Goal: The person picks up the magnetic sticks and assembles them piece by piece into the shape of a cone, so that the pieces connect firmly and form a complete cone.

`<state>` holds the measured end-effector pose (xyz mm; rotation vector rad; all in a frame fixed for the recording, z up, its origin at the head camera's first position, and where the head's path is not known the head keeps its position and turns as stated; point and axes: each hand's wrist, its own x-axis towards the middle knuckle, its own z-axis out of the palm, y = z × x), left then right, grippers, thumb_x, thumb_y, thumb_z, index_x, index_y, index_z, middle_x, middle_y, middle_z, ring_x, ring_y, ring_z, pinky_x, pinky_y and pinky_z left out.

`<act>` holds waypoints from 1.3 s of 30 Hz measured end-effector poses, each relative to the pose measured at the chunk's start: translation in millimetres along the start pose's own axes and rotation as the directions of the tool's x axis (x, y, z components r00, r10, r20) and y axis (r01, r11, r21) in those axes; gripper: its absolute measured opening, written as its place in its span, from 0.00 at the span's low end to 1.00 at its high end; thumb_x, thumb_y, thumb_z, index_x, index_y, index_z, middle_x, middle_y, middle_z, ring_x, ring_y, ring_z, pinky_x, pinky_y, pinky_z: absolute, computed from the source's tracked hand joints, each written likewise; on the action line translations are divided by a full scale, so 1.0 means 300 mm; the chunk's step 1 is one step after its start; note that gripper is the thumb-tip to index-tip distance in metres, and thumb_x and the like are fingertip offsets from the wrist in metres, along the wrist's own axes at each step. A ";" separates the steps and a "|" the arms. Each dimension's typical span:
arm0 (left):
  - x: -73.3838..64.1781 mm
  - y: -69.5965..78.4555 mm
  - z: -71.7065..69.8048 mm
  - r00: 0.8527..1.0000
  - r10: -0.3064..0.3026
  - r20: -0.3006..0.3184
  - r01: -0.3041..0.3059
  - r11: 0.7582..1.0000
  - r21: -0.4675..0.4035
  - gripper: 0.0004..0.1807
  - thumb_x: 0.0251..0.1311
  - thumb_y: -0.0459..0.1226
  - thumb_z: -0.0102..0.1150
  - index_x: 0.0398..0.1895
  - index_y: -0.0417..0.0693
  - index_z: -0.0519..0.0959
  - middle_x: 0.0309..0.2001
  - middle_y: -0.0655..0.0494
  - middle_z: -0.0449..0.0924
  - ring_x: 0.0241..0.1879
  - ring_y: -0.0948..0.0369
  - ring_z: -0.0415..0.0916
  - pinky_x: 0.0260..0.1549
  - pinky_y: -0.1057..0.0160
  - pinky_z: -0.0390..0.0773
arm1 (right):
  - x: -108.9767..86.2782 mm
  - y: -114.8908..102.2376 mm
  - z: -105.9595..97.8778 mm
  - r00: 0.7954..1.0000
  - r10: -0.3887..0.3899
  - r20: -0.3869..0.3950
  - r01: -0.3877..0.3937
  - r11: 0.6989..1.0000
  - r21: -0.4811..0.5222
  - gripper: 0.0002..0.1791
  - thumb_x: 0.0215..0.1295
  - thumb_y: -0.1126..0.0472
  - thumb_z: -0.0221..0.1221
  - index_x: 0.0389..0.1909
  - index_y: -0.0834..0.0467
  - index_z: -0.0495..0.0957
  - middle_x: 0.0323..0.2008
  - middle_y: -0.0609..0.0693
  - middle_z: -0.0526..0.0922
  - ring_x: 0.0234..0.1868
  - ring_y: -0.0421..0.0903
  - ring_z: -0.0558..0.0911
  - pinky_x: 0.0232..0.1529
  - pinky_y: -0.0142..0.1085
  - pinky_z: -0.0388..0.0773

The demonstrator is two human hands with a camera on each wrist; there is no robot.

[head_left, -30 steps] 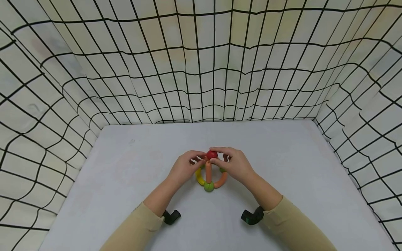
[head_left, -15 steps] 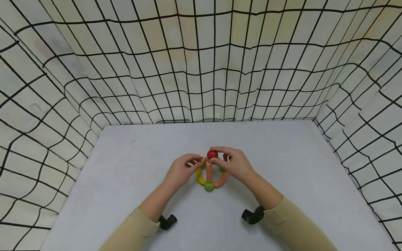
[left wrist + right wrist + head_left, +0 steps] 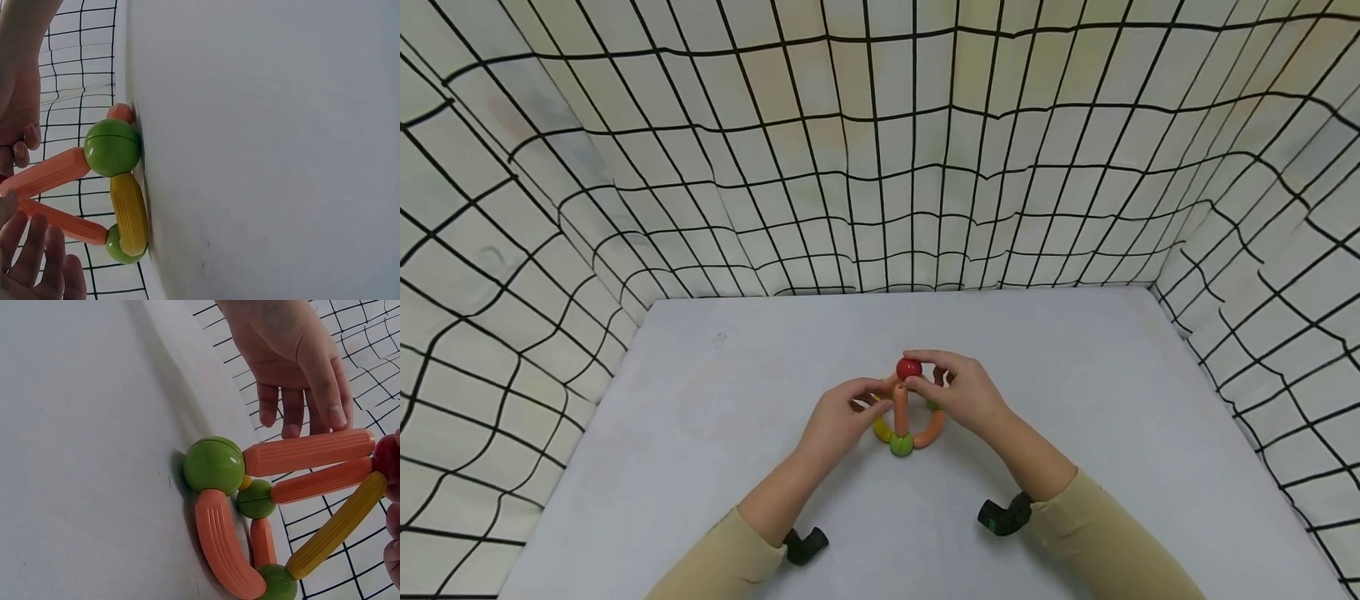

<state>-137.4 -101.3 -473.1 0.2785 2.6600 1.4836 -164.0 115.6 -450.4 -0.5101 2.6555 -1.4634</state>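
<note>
A ball-and-stick toy frame stands on the table, with green balls (image 3: 901, 444) at its base corners. Curved orange sticks (image 3: 225, 547) and a curved yellow stick (image 3: 129, 212) link those balls. Straight orange sticks (image 3: 900, 410) and a straight yellow stick (image 3: 337, 525) lean inward to a red ball (image 3: 908, 368) at the top. My right hand (image 3: 967, 393) pinches the red ball between thumb and fingers. Beside the front orange stick is my left hand (image 3: 840, 419), thumb nearest it, fingers loosely bent; contact is hard to tell.
The white table (image 3: 737, 367) surrounds the toy. Black netting (image 3: 880, 167) over pale walls rises at the back and both sides. Black wrist devices (image 3: 1003, 515) sit at both sleeves.
My left hand draws back from the red ball, then comes in again lower, next to the front orange stick. The right hand keeps its pinch on the ball almost unmoved.
</note>
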 end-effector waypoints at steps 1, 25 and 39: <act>0.000 0.002 0.003 1.000 0.000 0.004 0.000 1.000 -0.003 0.15 0.61 0.47 0.67 0.51 0.57 0.84 0.44 0.67 0.83 0.45 0.63 0.76 0.47 0.57 0.78 | 0.002 0.002 0.000 1.000 -0.015 -0.003 0.015 1.000 0.001 0.22 0.64 0.46 0.66 0.59 0.41 0.80 0.40 0.43 0.80 0.35 0.47 0.73 0.25 0.35 0.70; 0.013 -0.001 0.042 1.000 0.000 0.025 0.001 0.999 -0.049 0.14 0.62 0.45 0.67 0.50 0.55 0.83 0.39 0.65 0.81 0.42 0.63 0.77 0.44 0.59 0.78 | 0.004 0.008 0.009 0.995 -0.104 -0.009 0.104 0.994 -0.023 0.19 0.65 0.55 0.66 0.57 0.44 0.82 0.46 0.37 0.81 0.35 0.45 0.73 0.28 0.35 0.71; -0.019 -0.020 -0.008 0.999 -0.036 0.008 0.035 0.999 0.042 0.16 0.65 0.44 0.64 0.56 0.60 0.81 0.44 0.68 0.81 0.43 0.63 0.76 0.43 0.60 0.79 | -0.058 0.051 -0.004 0.995 -0.071 -0.071 0.064 0.993 -0.098 0.27 0.68 0.50 0.63 0.66 0.50 0.73 0.53 0.46 0.78 0.39 0.48 0.75 0.34 0.36 0.74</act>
